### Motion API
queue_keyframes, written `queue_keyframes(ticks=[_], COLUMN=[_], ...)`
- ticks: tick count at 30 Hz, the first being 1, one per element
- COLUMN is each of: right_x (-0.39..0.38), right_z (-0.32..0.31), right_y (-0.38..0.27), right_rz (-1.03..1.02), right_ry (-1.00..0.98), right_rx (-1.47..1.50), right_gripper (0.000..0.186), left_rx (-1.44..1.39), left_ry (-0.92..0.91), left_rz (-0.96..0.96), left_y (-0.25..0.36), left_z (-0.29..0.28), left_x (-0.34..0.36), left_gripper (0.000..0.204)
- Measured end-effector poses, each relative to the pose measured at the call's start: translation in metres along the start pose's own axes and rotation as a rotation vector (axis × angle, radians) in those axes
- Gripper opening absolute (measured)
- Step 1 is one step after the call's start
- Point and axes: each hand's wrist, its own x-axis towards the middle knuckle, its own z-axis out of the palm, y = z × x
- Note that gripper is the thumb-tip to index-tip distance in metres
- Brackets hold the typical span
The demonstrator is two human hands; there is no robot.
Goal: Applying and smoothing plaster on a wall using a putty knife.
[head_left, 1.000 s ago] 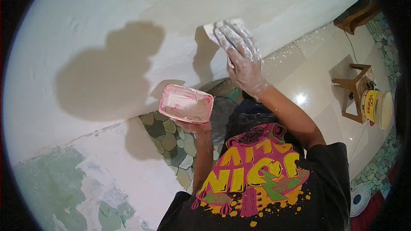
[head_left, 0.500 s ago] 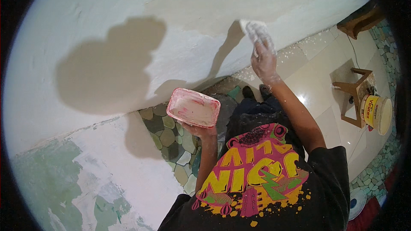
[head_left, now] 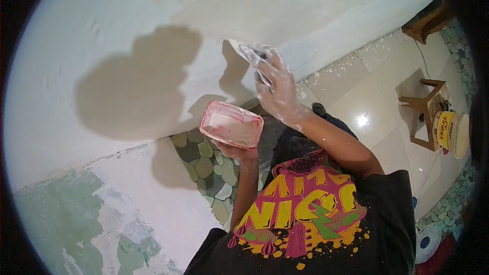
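My left hand [head_left: 236,152] supports a rectangular plastic tub [head_left: 216,111] from beneath, its fingers partly hidden below it. Pinkish-red smears line the tub's sides, and pale putty [head_left: 235,127] lies in the bottom. Up and to the right, my right hand [head_left: 279,90] is closed round a putty knife [head_left: 245,52] coated in white. White putty also covers the fingers of that hand. The knife's edge points up and left toward the pale wall [head_left: 300,15]; whether it touches the wall I cannot tell.
To the right stands a wooden stool [head_left: 430,107], with a yellow-and-white bucket [head_left: 448,133] beside or on it. White spatters dot the floor tiles [head_left: 351,91] along the wall. Wooden furniture [head_left: 428,24] stands far right. A partly whitened green wall [head_left: 66,214] is lower left.
My right hand has swung left and a little down with the putty knife, nearer the tub. My left hand and the tub have barely moved.
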Motion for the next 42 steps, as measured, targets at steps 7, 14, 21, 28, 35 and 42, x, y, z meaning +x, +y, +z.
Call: queue_keyframes(ticks=[7,14,21,28,35,42], right_x=[0.037,-0.016,0.023,0.034,0.008,-0.037], right_z=[-0.025,-0.025,-0.05,0.01,0.023,-0.036], right_y=[0.03,0.102,0.048,-0.028,-0.035,0.042], right_rz=[-0.546,-0.441,-0.148,0.181,0.145,0.191], right_ry=[0.009,-0.062,0.278,0.437,0.056,0.02], right_rx=[-0.588,-0.771,-0.185,0.457,0.269,0.213], right_gripper=[0.059,0.056,0.065,0.037,0.043,0.056], left_rx=[-0.01,-0.037,0.031,-0.029,0.02,-0.023], left_ry=[-0.016,-0.034,0.012,-0.011,-0.016,-0.053], left_rz=[-0.035,-0.063,-0.012,-0.026,-0.027,-0.071], left_y=[-0.001,-0.002,0.0,-0.007,-0.002,0.003], left_z=[0.013,0.0,-0.004,-0.007,-0.008,0.005], left_x=[-0.001,-0.005,-0.014,-0.015,-0.013,-0.022], left_gripper=[0.071,0.065,0.065,0.07,0.065,0.064])
